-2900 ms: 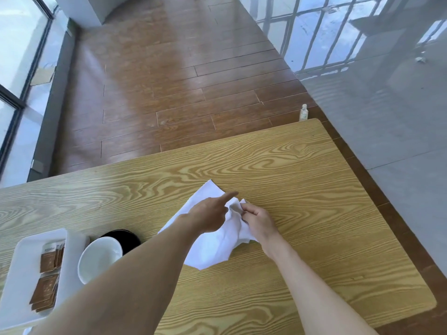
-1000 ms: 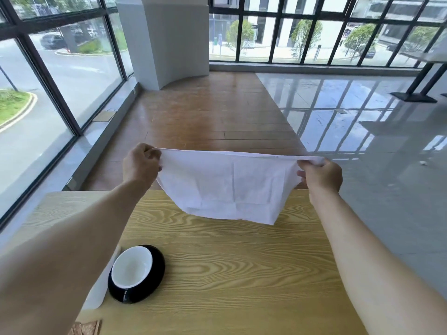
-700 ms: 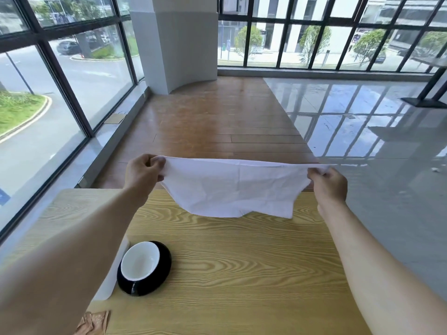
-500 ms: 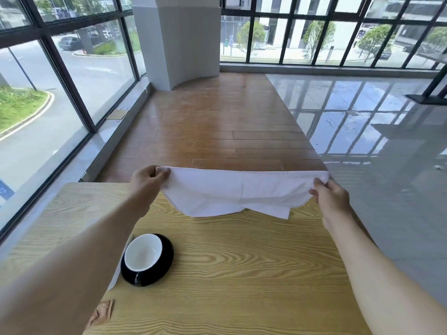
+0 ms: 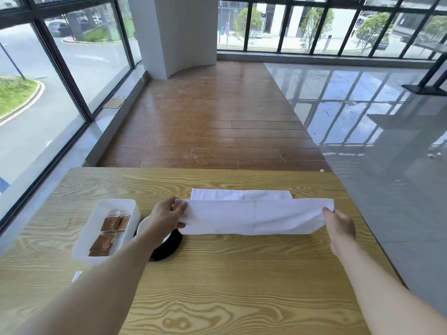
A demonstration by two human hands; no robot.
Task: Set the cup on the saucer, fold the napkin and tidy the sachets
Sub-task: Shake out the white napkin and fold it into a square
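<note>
Head view: white napkin (image 5: 256,217) over the counter (image 5: 217,274), its ends pinched by left hand (image 5: 167,217) and right hand (image 5: 339,224).

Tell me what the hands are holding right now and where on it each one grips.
Both grip the white napkin: the left hand pinches its left end, the right hand its right end. The far part lies on the table.

No text, label, brand or number can be read anywhere, not even on the brown sachets (image 5: 110,232)
</note>
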